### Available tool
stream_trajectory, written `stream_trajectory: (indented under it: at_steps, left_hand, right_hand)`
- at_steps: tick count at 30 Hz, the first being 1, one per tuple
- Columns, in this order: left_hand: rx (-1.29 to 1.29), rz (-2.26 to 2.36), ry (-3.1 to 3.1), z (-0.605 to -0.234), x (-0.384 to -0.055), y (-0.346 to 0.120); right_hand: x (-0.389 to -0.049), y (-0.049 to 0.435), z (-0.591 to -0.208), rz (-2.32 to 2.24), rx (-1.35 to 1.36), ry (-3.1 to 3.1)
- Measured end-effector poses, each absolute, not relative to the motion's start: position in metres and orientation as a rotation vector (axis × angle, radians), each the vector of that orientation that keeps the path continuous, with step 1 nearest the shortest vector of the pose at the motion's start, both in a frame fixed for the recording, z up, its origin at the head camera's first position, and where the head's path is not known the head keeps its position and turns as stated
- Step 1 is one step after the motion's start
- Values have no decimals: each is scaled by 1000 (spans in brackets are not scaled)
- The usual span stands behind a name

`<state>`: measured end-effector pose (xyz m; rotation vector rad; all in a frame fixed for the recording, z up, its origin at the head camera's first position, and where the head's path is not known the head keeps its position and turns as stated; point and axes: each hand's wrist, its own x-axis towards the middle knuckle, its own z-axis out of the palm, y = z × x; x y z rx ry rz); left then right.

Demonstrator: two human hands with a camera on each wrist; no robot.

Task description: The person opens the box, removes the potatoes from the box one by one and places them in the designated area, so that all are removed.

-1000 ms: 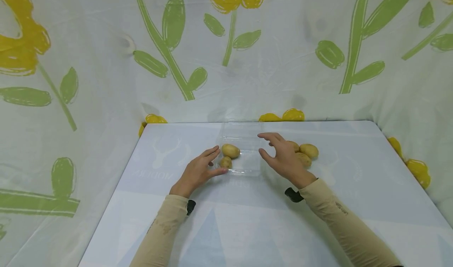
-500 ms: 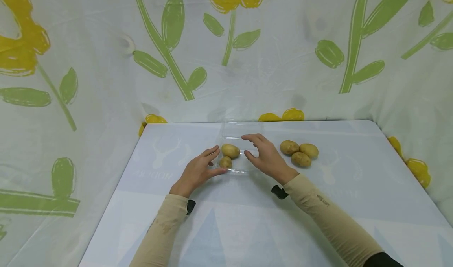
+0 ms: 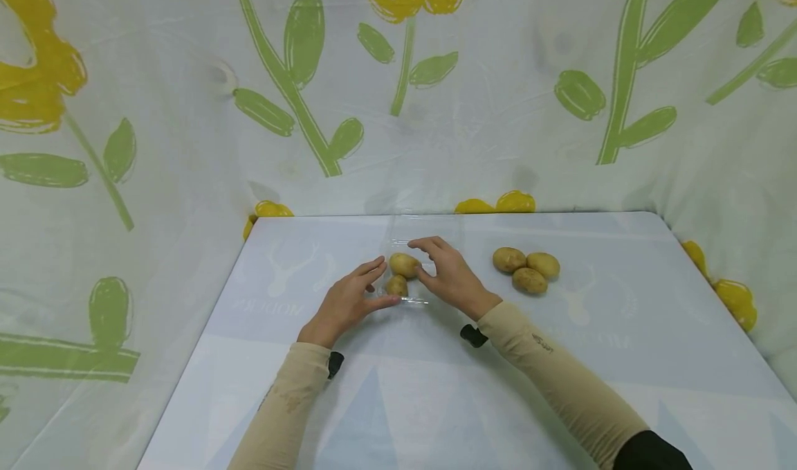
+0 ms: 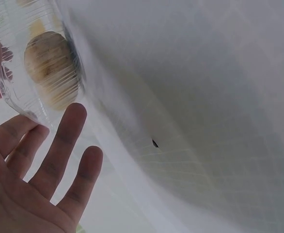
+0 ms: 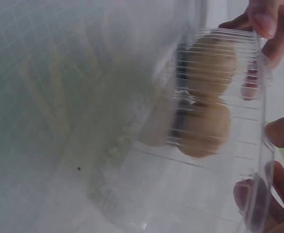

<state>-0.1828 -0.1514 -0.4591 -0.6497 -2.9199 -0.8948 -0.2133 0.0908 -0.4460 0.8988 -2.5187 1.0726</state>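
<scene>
A clear plastic clamshell container [image 3: 416,301] lies near the middle of the table with its lid tipped back. In its left part sit a larger smooth potato [image 3: 403,265] and a smaller potato [image 3: 396,286]. My left hand [image 3: 344,305] holds the container's left front corner, thumb at the front rim and fingers along the side. Over the container's right part, my right hand [image 3: 453,279] is spread with nothing visible in its grasp; its thumb overlaps the larger potato's edge. Through the ribbed wall in the right wrist view, both potatoes [image 5: 205,126] lie side by side.
Three more potatoes [image 3: 530,281] form a small cluster on the white table [image 3: 398,401], right of the container. A flower-printed cloth [image 3: 498,124] hangs behind the table and along its sides.
My right hand has moved left from in front of the potato cluster to over the container, which uncovers the cluster. The left hand stays at its corner.
</scene>
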Motion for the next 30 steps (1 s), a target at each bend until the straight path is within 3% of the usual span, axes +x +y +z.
stream_trajectory:
  at_steps: [30]
  left_hand:
    - [-657, -919, -2921, -460, -184, -152]
  right_hand:
    - [-232, 66, -454, 861, 1004, -2834]
